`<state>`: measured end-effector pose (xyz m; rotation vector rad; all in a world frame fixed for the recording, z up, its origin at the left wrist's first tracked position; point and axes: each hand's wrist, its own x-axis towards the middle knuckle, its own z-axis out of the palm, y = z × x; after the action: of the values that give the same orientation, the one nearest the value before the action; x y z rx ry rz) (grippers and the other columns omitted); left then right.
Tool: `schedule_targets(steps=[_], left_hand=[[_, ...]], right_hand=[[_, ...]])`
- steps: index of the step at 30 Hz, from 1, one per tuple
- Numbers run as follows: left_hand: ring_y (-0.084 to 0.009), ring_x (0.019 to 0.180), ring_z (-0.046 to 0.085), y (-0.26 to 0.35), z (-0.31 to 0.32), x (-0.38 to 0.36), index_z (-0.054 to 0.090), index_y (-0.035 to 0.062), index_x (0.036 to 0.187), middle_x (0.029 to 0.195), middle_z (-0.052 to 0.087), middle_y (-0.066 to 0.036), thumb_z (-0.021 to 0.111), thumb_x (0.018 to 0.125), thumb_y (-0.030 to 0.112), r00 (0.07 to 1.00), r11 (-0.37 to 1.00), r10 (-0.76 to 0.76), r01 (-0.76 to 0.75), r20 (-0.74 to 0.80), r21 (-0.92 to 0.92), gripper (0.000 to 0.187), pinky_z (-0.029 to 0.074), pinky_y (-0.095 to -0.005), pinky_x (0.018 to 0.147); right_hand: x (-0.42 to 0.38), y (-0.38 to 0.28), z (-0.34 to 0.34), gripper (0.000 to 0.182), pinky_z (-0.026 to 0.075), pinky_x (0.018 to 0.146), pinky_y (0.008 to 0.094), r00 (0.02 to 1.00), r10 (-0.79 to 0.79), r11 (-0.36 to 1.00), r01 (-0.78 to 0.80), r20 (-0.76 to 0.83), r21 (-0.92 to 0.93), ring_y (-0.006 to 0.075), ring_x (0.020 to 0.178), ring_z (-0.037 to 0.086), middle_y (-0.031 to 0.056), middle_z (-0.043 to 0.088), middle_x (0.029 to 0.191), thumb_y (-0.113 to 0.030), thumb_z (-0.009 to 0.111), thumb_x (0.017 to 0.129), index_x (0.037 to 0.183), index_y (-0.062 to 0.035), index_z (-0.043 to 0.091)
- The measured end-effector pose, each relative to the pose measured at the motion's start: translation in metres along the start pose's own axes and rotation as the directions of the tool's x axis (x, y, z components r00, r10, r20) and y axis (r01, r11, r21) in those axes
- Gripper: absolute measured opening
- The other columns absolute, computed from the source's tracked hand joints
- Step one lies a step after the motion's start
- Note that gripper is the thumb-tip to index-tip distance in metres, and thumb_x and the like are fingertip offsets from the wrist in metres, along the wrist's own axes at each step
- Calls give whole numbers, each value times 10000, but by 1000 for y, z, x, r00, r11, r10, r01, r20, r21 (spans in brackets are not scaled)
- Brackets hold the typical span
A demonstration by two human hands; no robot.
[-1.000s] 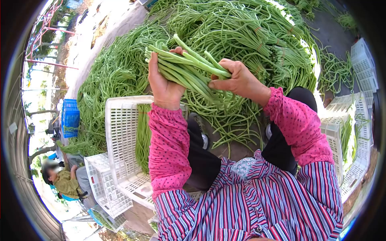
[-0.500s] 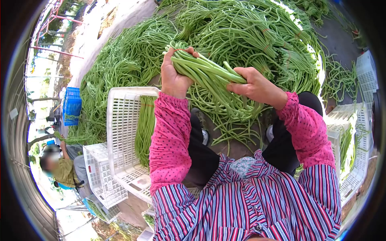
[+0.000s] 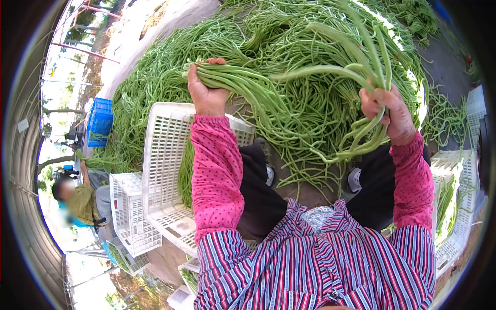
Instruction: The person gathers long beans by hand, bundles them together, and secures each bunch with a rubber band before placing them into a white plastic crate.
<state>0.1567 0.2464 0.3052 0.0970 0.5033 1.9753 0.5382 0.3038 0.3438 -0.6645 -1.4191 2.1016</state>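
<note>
In the head view my left hand (image 3: pixel 209 93) is closed around one end of a bundle of long green yardlong beans (image 3: pixel 243 81); the bundle droops to the right over the heap. My right hand (image 3: pixel 388 111), off to the right, grips several loose yardlong beans (image 3: pixel 380 67) near their middle, with ends sticking up and others curving down. Beneath both hands spreads a big heap of yardlong beans (image 3: pixel 310 111), some tied in bunches. The fingertips of my left hand are partly hidden behind the beans.
A white plastic crate (image 3: pixel 168 139) holding beans stands by my left arm, with another white crate (image 3: pixel 132 217) beyond it. More white crates (image 3: pixel 460 248) are on the right. A blue crate (image 3: pixel 99 122) stands at far left, near a seated person (image 3: pixel 85 204).
My hands have moved apart: the left shifted left with its bundle, the right went right, now holding several beans separated from the bundle.
</note>
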Motion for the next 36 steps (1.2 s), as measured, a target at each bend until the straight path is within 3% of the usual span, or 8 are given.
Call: schedule_targets(steps=[3,10,13,16,17,21,32,36], left_hand=[[-293,843,565,-13,17,-8,505,34,902,912,564,-138,472,916,285,993,992,74,-83,92,95,253,468,-477,821],[-285,905,564,-47,64,-46,488,-76,1148,980,576,-172,424,821,156,921,967,-4,-95,389,236,406,446,-451,877],[-288,993,565,-56,62,-51,505,-69,1153,1052,574,-209,448,897,128,950,671,23,-246,312,700,328,437,-421,932],[-287,1004,574,-57,59,-53,486,-63,1175,1038,583,-201,475,931,170,920,499,3,-341,392,796,337,450,-412,914],[-304,1018,575,-56,57,-51,493,-54,1164,1027,590,-192,478,940,230,922,600,-16,-301,388,741,361,459,-415,894],[-346,953,583,-34,62,-49,533,-49,1085,983,598,-179,478,938,239,936,923,-45,-94,348,372,328,468,-449,865],[-341,976,544,-19,44,-37,546,-36,1091,1010,571,-182,473,942,265,941,992,-68,29,330,122,344,444,-453,892],[-327,1034,514,-22,43,-40,550,-24,1081,1062,552,-169,482,940,241,940,993,-66,30,335,111,307,428,-446,928]], right_hand=[[6,-3,6,220,256,400,159,988,-149,935,155,-44,317,15,447,322,-30,447,623,-251,589,864,836,-48,507],[44,19,39,241,289,436,194,996,-43,993,51,-75,107,33,480,373,-26,487,636,-259,565,878,731,-76,509],[55,37,49,231,397,591,227,998,-44,998,41,-55,-53,47,628,490,-20,562,691,-285,577,866,802,-64,589],[61,41,59,234,420,587,229,991,-108,993,103,-84,-55,63,610,517,-8,579,694,-278,576,878,819,-52,597],[61,39,66,221,422,527,220,988,-66,988,84,-140,128,61,550,519,2,588,685,-250,576,896,828,-41,601],[73,53,54,133,366,411,187,965,-99,990,119,-244,69,32,454,465,-15,556,639,-165,618,881,858,-35,610],[76,63,64,135,318,386,188,979,-124,990,133,-161,48,21,430,405,-44,512,595,-137,653,853,924,-23,650],[71,60,73,131,353,477,179,979,-162,986,155,-125,-67,-6,553,446,-59,564,686,-118,680,829,927,-31,671]])
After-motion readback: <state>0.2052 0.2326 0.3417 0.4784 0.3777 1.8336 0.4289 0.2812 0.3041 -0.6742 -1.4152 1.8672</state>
